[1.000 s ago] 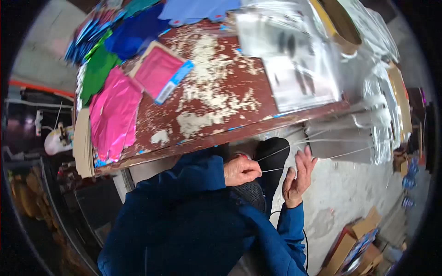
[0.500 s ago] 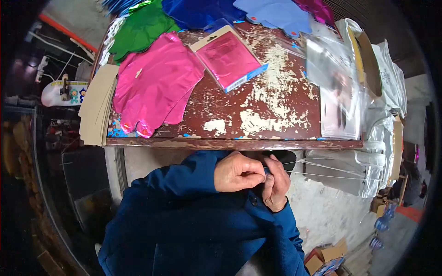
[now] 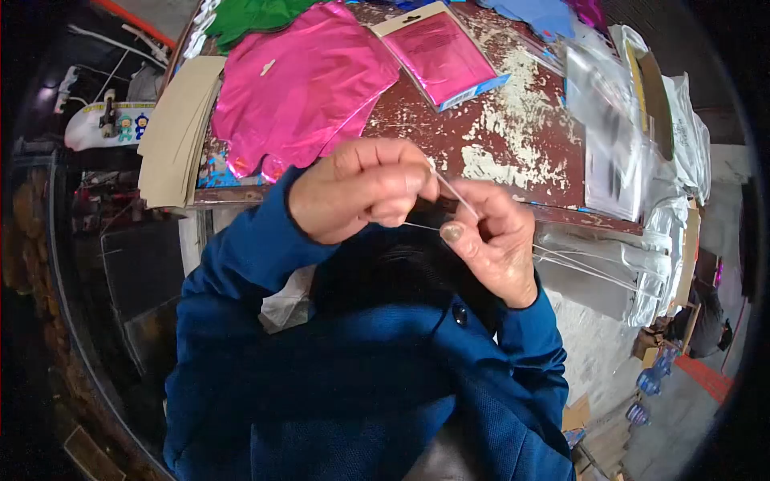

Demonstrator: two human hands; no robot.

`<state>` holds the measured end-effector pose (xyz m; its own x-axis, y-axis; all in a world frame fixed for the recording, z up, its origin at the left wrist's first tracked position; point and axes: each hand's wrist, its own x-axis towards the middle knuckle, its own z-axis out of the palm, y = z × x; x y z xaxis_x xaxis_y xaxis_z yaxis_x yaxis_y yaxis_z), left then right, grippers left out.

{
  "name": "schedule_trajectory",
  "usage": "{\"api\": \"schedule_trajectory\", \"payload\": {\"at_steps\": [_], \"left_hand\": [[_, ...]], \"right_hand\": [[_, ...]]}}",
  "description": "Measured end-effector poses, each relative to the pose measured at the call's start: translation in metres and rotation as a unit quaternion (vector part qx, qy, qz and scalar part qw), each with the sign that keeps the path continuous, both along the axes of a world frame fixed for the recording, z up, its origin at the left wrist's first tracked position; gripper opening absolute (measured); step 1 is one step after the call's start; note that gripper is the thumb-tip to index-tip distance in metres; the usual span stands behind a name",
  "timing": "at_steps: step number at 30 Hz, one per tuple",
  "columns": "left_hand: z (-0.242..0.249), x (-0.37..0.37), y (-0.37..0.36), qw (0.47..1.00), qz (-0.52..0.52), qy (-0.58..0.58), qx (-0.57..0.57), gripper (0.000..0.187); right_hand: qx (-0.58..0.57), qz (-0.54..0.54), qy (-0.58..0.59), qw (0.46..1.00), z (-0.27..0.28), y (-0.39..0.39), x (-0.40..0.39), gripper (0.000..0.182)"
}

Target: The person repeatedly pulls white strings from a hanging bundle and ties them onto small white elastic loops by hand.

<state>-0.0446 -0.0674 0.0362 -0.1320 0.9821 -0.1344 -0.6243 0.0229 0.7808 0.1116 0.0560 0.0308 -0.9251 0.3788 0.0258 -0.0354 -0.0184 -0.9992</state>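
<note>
A thin white string [image 3: 455, 195] is stretched between my two hands, in front of the table's near edge. My left hand [image 3: 357, 191] is closed, pinching one end of it between thumb and fingers. Bent fingers and thumb of my right hand [image 3: 499, 240] close on the string from the other side. A second strand runs lower between the hands, and more strands trail off to the right past my right wrist. Nearest to my left hand, on the table, lie pink foil balloons [image 3: 301, 84], flat and overlapping.
On the worn red table [image 3: 409, 112] lie a packaged pink foil balloon [image 3: 437, 52], brown cards [image 3: 178, 132], green foil [image 3: 257, 20] and clear plastic sleeves [image 3: 613, 152]. White plastic bags [image 3: 664, 240] hang at the table's right side. A skateboard [image 3: 108, 127] is at far left.
Both hands have risen toward the camera and moved apart, with the string now drawn out between them. The view has shifted, so the table's things appear higher and farther right.
</note>
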Motion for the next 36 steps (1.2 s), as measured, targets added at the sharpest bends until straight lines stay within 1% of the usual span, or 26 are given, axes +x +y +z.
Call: {"api": "schedule_trajectory", "payload": {"at_steps": [1,2,6,7,9,11,13,14,16,18,19,21,23,24,26,28,29,31,33,34,36], "left_hand": [[0.002,-0.003,0.001,0.999,0.02,-0.046,0.019,0.013],[0.002,-0.006,0.002,0.999,0.023,-0.044,0.021,0.013],[0.002,-0.016,0.0,0.981,0.053,-0.159,0.101,0.015],[0.005,-0.015,0.0,0.979,0.069,-0.159,0.103,0.015],[0.012,-0.017,-0.001,0.978,0.086,-0.157,0.107,0.015],[0.017,-0.021,0.001,0.972,0.074,-0.162,0.151,0.014],[0.023,-0.024,0.0,0.975,0.115,-0.125,0.147,0.014],[0.027,-0.025,-0.002,0.975,0.102,-0.129,0.147,0.014],[0.033,-0.028,-0.013,0.977,0.193,-0.011,0.086,0.015],[0.033,-0.029,-0.021,0.973,0.224,-0.004,0.049,0.017],[0.026,-0.034,-0.025,0.971,0.234,0.035,0.044,0.017],[0.014,-0.044,-0.03,0.974,0.213,0.037,0.068,0.015],[0.003,-0.051,-0.035,0.979,0.186,-0.017,0.078,0.014],[-0.005,-0.05,-0.033,0.976,0.167,-0.056,0.126,0.015],[-0.017,-0.052,-0.033,0.971,0.165,-0.104,0.14,0.015],[-0.023,-0.055,-0.031,0.971,0.102,-0.138,0.168,0.016],[-0.027,-0.057,-0.03,0.97,0.088,-0.144,0.174,0.016],[-0.035,-0.06,-0.028,0.957,0.124,-0.163,0.205,0.017],[-0.04,-0.066,-0.03,0.949,0.139,-0.185,0.213,0.019],[-0.04,-0.067,-0.026,0.949,0.133,-0.188,0.214,0.019],[-0.041,-0.068,-0.02,0.936,0.112,-0.234,0.239,0.019]], "right_hand": [[-0.036,-0.017,0.003,0.999,0.002,0.0,-0.006,0.027],[-0.033,-0.015,0.005,0.999,0.003,-0.001,-0.011,0.027],[-0.002,-0.015,0.03,0.999,0.0,-0.008,-0.027,0.032],[-0.003,-0.012,0.033,0.999,-0.001,-0.011,-0.032,0.032],[0.101,-0.023,0.082,0.991,-0.002,-0.014,-0.041,0.034],[0.205,-0.042,0.127,0.97,-0.001,-0.019,-0.047,0.035],[0.229,-0.054,0.167,0.957,0.003,-0.028,-0.055,0.029],[0.233,-0.065,0.163,0.957,0.004,-0.032,-0.059,0.029],[0.113,-0.01,0.16,0.98,0.005,-0.039,-0.067,0.028],[0.11,-0.034,0.116,0.987,0.003,-0.046,-0.073,0.025],[0.119,-0.055,0.103,0.986,-0.004,-0.047,-0.077,0.025],[0.199,-0.086,0.187,0.958,-0.019,-0.046,-0.082,0.021],[0.248,-0.092,0.189,0.946,-0.02,-0.038,-0.079,0.018],[0.271,-0.119,0.204,0.933,-0.018,-0.038,-0.076,0.02],[0.348,-0.09,0.138,0.923,-0.008,-0.033,-0.059,0.016],[0.414,-0.093,0.136,0.895,0.006,-0.041,-0.046,0.012],[0.423,-0.102,0.129,0.891,0.008,-0.043,-0.036,0.012],[0.507,-0.034,0.15,0.848,0.013,-0.045,-0.015,0.012],[0.522,-0.003,0.092,0.848,0.018,-0.044,0.012,0.011],[0.525,-0.007,0.087,0.847,0.018,-0.04,0.025,0.011],[0.551,-0.066,0.043,0.831,0.013,-0.034,0.05,0.01]]}}
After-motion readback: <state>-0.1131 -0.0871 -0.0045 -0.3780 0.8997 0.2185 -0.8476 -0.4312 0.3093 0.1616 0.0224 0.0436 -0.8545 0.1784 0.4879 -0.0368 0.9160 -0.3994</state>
